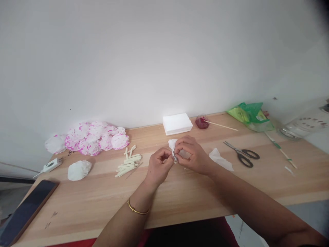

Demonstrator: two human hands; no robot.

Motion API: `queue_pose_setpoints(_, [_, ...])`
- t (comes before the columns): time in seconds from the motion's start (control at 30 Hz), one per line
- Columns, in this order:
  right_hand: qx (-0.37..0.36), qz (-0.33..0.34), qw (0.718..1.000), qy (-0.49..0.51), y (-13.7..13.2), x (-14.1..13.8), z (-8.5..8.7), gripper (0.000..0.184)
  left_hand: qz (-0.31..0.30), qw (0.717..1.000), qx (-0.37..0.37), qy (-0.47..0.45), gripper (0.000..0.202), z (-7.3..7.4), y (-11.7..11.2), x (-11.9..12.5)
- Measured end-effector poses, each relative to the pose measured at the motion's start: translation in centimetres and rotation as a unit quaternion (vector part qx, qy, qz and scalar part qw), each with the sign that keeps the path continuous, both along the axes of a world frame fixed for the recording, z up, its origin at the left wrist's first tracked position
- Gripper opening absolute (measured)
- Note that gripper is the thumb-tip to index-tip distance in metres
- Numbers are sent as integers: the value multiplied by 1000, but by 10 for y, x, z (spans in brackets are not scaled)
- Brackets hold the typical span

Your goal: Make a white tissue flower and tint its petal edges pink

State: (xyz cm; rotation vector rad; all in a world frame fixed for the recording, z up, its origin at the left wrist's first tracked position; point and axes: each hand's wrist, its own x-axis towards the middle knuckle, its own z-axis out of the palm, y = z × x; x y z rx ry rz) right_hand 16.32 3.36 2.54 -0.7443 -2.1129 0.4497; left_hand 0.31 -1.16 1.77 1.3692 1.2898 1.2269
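At the middle of the table, my left hand [161, 164] and my right hand [191, 154] meet, both closed in a pinch on a small gathered piece of white tissue paper [172, 143]. The tissue's top flares up between the fingertips. A thin white strip seems to cross its narrow part, but the fingers hide most of it. Left of my hands lies a pile of pale green short strips [130, 163]. A loose white tissue sheet [220, 160] rests under and beside my right forearm.
Pink-edged tissue flowers [94, 137] and a white tissue ball [79, 170] sit left, near a phone [29, 209] and charger [52, 165]. Behind are a tissue stack [177, 124] and red dish [202, 122]. Scissors [243, 153], green bag [250, 116] and clear jar [305, 123] stand right.
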Motion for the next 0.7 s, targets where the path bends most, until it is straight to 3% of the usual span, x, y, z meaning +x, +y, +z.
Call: queue_pose_setpoints(0.7, [28,-2,1000,-10,1,0,-5,11,-21,1000,-16,-14,11,-1,0,1])
